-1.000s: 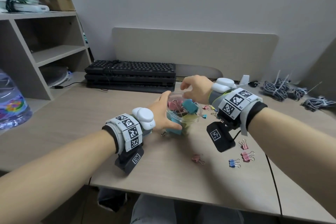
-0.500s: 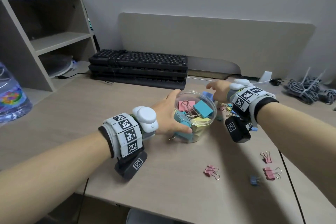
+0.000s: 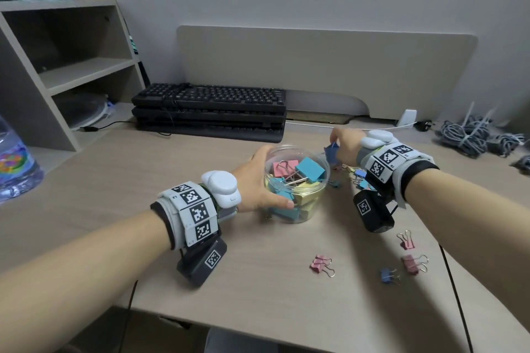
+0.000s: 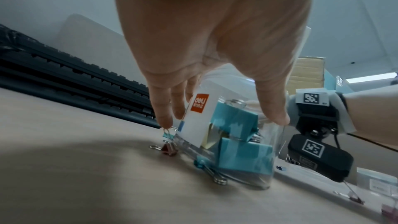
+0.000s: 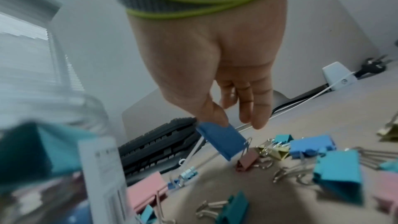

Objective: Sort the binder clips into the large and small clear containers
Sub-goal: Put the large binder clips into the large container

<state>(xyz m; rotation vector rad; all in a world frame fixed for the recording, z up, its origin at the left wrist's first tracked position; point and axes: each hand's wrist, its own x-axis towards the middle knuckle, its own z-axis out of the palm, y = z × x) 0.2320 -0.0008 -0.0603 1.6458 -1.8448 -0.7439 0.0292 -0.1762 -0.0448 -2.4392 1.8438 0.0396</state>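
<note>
The large clear container (image 3: 296, 183) stands mid-desk, holding big teal, pink and yellow binder clips. My left hand (image 3: 258, 180) grips its left side, thumb in front and fingers behind; in the left wrist view the left hand (image 4: 221, 120) wraps the container (image 4: 228, 144). Just right of the rim, my right hand (image 3: 335, 146) pinches a blue binder clip (image 3: 331, 152). The right wrist view shows the blue clip (image 5: 221, 140) lifted off the desk under the thumb of my right hand (image 5: 234, 122). A pile of loose clips (image 3: 358, 178) lies below that hand.
Pink clips (image 3: 321, 264) (image 3: 410, 264) and a small blue clip (image 3: 387, 275) lie near the desk's front right. Stacked black keyboards (image 3: 209, 112) sit behind the container. A shelf unit (image 3: 71, 66) and water bottle (image 3: 14, 169) stand left, cable bundles (image 3: 470, 135) far right.
My right hand left the container's mouth, moved right to the clip pile and took hold of a blue clip. The left hand kept its grip on the container.
</note>
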